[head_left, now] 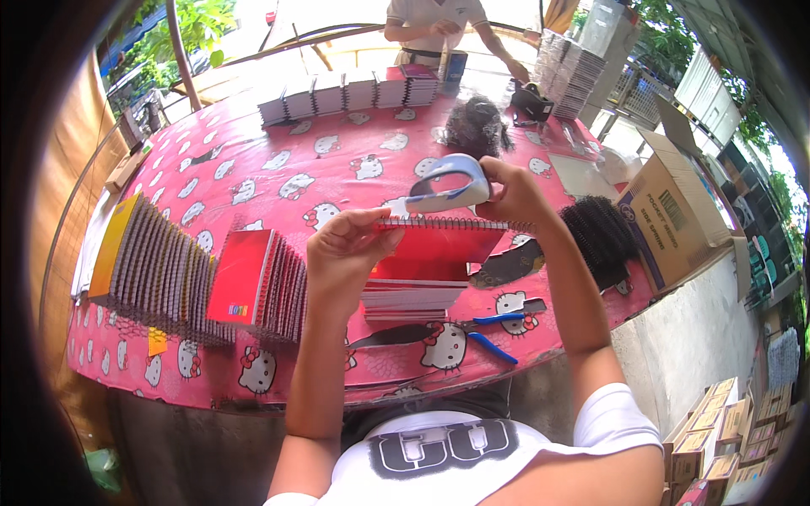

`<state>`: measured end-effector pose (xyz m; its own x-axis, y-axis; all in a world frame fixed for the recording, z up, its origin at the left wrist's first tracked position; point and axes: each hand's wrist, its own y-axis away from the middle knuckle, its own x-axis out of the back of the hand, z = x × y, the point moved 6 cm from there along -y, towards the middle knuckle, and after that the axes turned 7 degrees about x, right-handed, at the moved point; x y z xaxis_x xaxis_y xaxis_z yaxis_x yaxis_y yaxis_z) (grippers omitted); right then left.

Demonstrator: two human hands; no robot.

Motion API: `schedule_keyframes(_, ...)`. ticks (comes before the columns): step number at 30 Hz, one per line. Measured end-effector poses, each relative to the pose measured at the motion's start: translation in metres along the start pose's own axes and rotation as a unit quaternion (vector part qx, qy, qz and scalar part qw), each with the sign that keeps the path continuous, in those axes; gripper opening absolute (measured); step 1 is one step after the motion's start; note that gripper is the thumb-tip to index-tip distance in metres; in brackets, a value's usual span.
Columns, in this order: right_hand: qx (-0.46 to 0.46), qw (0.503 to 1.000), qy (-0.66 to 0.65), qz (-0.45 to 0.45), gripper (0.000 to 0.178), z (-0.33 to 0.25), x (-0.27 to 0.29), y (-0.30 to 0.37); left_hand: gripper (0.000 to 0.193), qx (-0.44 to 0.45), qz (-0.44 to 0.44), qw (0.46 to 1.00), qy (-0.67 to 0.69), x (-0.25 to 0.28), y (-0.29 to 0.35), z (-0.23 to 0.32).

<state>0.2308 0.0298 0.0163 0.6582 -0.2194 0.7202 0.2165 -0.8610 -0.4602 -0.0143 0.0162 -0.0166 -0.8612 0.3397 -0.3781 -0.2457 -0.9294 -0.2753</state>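
Observation:
My left hand (344, 253) pinches the left end of a red notebook (439, 253), its spine edge raised toward me. A dark spiral coil (447, 223) runs along that edge, and its tail sticks out past the right end. In my right hand (516, 196) is a white and blue hand-held device with a loop-shaped handle (451, 181), just above the coil. Below the notebook lies a stack of unbound page blocks (405, 302). Blue-handled pliers (494, 337) rest to the right of a dark flat blade-like piece (392, 336) near the table's front edge.
Rows of spiral notebooks (156, 270) and red-covered ones (245, 282) stand at left. Black coils (599, 240) lie at right beside a cardboard box (675, 207); another coil heap (477, 126) sits farther back. Across the pink table (261, 190), a person (439, 34) stands behind more notebooks (354, 91).

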Motion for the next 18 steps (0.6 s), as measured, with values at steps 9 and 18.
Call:
schedule_keyframes(9, -0.148, 0.950, 0.275, -0.031, 0.059, 0.082, -0.050, 0.122, 0.019, -0.305, 0.099, 0.923, -0.212, -0.021, 0.041, 0.042)
schedule_keyframes(18, -0.068, 0.966, 0.240, -0.066, 0.067, 0.002, -0.087, 0.223, 0.019, -0.194, 0.035, 0.915, -0.353, -0.049, 0.056, 0.003)
